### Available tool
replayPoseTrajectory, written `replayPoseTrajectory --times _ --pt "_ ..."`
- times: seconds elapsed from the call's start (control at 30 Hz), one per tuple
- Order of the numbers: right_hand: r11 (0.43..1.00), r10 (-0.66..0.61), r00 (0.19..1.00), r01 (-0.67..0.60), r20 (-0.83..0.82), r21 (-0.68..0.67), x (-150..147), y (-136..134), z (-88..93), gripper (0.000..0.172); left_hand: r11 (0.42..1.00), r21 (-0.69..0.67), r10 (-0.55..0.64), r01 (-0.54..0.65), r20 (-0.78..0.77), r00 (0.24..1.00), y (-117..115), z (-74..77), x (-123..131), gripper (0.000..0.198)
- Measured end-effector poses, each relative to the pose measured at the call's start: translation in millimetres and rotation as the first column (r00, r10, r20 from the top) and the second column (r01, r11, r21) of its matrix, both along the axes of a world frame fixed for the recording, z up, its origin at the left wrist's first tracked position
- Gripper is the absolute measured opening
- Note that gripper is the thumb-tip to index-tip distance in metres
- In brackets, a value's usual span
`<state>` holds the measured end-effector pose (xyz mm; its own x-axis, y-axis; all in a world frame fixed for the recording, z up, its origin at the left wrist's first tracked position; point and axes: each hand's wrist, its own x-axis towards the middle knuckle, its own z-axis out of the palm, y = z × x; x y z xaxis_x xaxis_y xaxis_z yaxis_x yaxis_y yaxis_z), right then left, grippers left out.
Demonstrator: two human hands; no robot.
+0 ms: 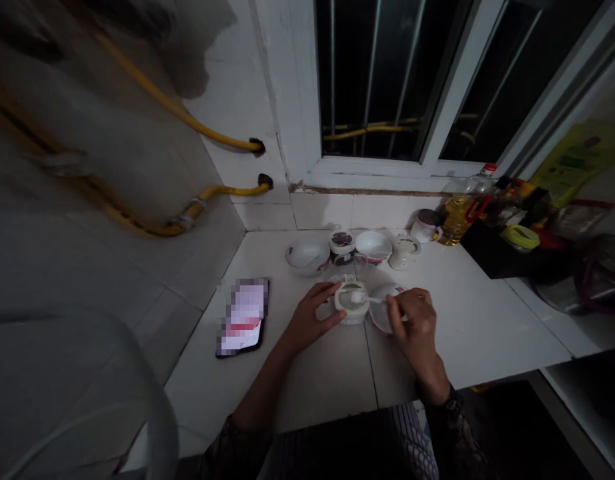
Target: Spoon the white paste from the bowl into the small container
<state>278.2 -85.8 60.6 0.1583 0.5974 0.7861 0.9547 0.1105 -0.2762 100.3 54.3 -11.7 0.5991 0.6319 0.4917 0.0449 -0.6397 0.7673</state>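
My feed: small spoon (371, 299) dipped in a round white tub (351, 313)

I see the left hand (315, 317) closed around the tub's rim, while the right hand (416, 327) pinches the spoon's handle, its bowl inside the tub. Both sit mid-counter. A tilted white dish (382, 313) lies just beside the tub, partly under the right hand. Behind them on the white tiled counter (307, 373) stand 2 white bowls (307, 257), a dark-lidded jar (342, 245) and a small lidded pot (403, 252); a phone (242, 317) with a blurred screen lies off to the left.
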Motion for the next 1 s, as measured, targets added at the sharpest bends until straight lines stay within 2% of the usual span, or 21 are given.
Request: replayPoseTrajectory --times 0.07,0.13,0.23,0.33,0.43,0.57,0.7,0.83,1.0 --pt "0.998 0.061 0.978 -0.058 0.2 -0.021 -7 5 -0.7 0.032 1.0 0.003 0.002 -0.002 -0.003 1.0 0 -0.3 0 0.05" --pt "0.998 0.066 0.967 -0.062 0.244 -0.022 -8 5 -0.2 0.03 1.0 0.002 0.001 -0.001 -0.001 1.0 1 -0.1 0 0.05" --pt "0.999 0.018 0.993 -0.021 0.114 0.029 3 -3 2.2 0.028 1.0 -0.006 -0.009 0.009 -0.007 1.0 0 1.2 0 0.05" --pt "0.996 -0.078 0.997 0.078 -0.014 0.046 23 -16 3.0 0.034 1.0 -0.01 -0.006 0.005 -0.027 1.0 0 2.1 -1 0.051" --pt "0.982 -0.175 0.985 0.173 -0.014 -0.07 42 -27 -0.6 0.038 1.0 -0.008 0.006 -0.007 -0.03 1.0 0 1.8 -1 0.051" --pt "0.928 -0.232 0.972 0.231 0.03 -0.293 52 -33 -10.0 0.049 1.0 -0.006 0.0 0.0 -0.013 1.0 0 0.6 -1 0.05" --pt "0.909 -0.18 0.983 0.158 -0.023 -0.385 46 -25 -19.2 0.053 1.0 -0.007 -0.001 0.001 -0.01 1.0 0 0.0 -1 0.05" --pt "0.921 -0.148 0.983 0.096 -0.112 -0.378 39 -16 -24.4 0.054 1.0 -0.003 0.001 -0.001 -0.011 1.0 1 0.2 -1 0.051" --pt "0.925 -0.19 0.954 0.095 -0.231 -0.368 43 -19 -24.0 0.05 1.0 0.004 0.003 -0.003 -0.004 1.0 0 1.0 -1 0.049"
